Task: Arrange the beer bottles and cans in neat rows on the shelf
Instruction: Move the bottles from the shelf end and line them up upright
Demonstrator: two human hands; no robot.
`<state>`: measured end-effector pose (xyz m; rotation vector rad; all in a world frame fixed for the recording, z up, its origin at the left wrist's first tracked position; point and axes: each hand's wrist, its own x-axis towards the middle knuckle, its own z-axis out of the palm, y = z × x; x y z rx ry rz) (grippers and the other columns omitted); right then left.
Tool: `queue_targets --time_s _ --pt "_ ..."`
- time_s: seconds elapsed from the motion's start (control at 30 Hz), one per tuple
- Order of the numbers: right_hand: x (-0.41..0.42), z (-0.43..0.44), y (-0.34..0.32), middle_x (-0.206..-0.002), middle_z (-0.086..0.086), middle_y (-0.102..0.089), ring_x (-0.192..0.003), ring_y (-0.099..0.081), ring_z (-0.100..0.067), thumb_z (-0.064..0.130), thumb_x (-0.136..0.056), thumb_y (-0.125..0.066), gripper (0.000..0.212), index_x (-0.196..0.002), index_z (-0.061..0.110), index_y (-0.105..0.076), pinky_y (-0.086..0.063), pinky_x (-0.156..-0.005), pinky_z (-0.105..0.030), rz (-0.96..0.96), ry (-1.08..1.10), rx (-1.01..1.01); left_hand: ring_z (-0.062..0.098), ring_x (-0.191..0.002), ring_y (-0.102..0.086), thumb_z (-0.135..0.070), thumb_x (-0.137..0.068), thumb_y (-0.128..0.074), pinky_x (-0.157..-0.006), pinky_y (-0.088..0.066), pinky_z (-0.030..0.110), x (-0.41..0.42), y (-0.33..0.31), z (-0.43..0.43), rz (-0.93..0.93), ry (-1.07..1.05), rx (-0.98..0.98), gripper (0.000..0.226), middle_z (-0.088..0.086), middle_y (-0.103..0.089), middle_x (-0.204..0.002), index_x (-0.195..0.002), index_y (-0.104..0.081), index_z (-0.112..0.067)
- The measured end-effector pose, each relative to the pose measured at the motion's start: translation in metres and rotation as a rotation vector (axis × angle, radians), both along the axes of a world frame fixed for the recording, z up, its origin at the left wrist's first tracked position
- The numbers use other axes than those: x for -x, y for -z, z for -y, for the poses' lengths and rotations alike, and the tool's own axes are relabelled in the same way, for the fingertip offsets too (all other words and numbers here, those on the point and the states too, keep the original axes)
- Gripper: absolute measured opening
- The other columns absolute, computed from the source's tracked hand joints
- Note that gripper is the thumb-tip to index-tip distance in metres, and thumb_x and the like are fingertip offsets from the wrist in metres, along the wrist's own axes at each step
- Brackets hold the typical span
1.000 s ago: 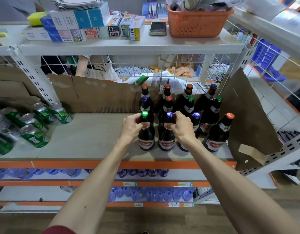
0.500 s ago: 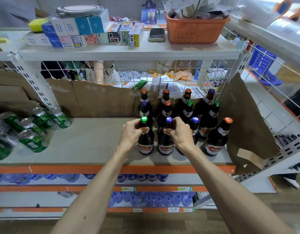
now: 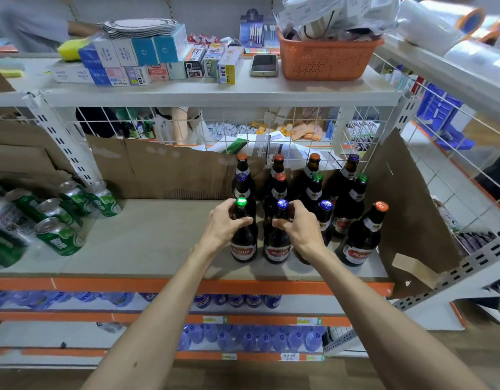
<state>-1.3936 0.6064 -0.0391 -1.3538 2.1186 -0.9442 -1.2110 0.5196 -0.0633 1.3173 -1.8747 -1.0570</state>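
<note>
Several dark beer bottles with coloured caps stand in rows at the right of the grey shelf point(image 3: 158, 249). My left hand point(image 3: 224, 222) grips the neck of the green-capped front bottle point(image 3: 243, 243). My right hand point(image 3: 298, 223) grips the neck of the blue-capped bottle point(image 3: 277, 246) beside it. Both bottles stand upright on the shelf, close together. An orange-capped bottle point(image 3: 362, 237) stands alone at the front right. Several green beer cans point(image 3: 60, 235) and a silver can point(image 3: 9, 220) are bunched at the shelf's left end.
Cardboard sheets point(image 3: 158, 170) line the shelf's back and right side point(image 3: 406, 215). The upper shelf carries small boxes point(image 3: 136, 52), a phone point(image 3: 264, 65) and an orange basket point(image 3: 324, 57). Blue cans and water bottles point(image 3: 248, 337) fill the lower shelves. The shelf's orange front edge point(image 3: 130, 284) is near.
Both hands keep their grip on the same two front bottles. The two bottles have barely shifted; the view has tilted down slightly.
</note>
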Motion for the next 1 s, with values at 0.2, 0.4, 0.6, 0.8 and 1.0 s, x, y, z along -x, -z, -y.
queue_targets --time_s 0.2,0.4,0.6,0.8,1.0 --pt "-0.002 0.002 -0.006 -0.104 -0.005 -0.067 -0.098 -0.063 -0.027 0.035 -0.086 -0.074 0.049 -0.123 0.018 -0.048 -0.052 -0.081 -0.043 -0.012 -0.021 -0.012 0.02 -0.098 -0.07 -0.018 -0.073 -0.086 -0.089 -0.058 0.044 0.005 -0.001 0.003 -0.022 -0.058 -0.031 0.054 0.001 -0.071 -0.105 -0.122 -0.065 -0.024" --pt "-0.007 0.005 -0.005 -0.132 -0.011 -0.058 -0.119 -0.056 -0.03 0.04 -0.085 -0.073 0.063 -0.133 0.014 -0.041 -0.049 -0.09 -0.043 -0.109 -0.047 0.008 0.01 -0.101 -0.065 -0.022 -0.075 -0.086 -0.083 -0.053 0.021 0.007 -0.01 -0.003 -0.001 -0.065 0.016 0.054 -0.001 -0.069 -0.108 -0.124 -0.063 -0.018" --pt "-0.052 0.029 -0.027 -0.121 -0.013 -0.057 -0.115 -0.051 -0.029 0.028 -0.092 -0.064 0.041 -0.123 0.004 -0.054 -0.041 -0.098 -0.036 -0.413 -0.104 0.494 0.001 -0.106 -0.064 -0.036 -0.086 -0.076 -0.089 -0.049 0.016 -0.038 -0.037 -0.006 -0.08 -0.144 0.085 0.043 -0.005 -0.07 -0.114 -0.123 -0.065 -0.017" --pt "-0.183 0.069 -0.037 -0.109 -0.009 -0.063 -0.106 -0.054 -0.032 0.021 -0.09 -0.053 0.023 -0.108 0.009 -0.061 -0.043 -0.088 -0.04 -0.385 -0.444 0.551 0.021 -0.116 -0.06 -0.021 -0.091 -0.068 -0.101 -0.044 0.031 -0.18 -0.053 -0.007 0.183 -0.481 0.171 0.035 0.008 -0.067 -0.122 -0.124 -0.063 -0.009" --pt "-0.345 0.095 -0.042 -0.111 -0.015 -0.061 -0.105 -0.053 -0.038 0.018 -0.093 -0.051 0.025 -0.114 0.006 -0.057 -0.039 -0.087 -0.043 -0.423 -0.821 0.372 0.032 -0.118 -0.058 -0.019 -0.093 -0.066 -0.095 -0.043 0.036 -0.389 -0.064 -0.055 0.363 -0.853 0.043 0.038 0.015 -0.063 -0.126 -0.126 -0.061 -0.002"
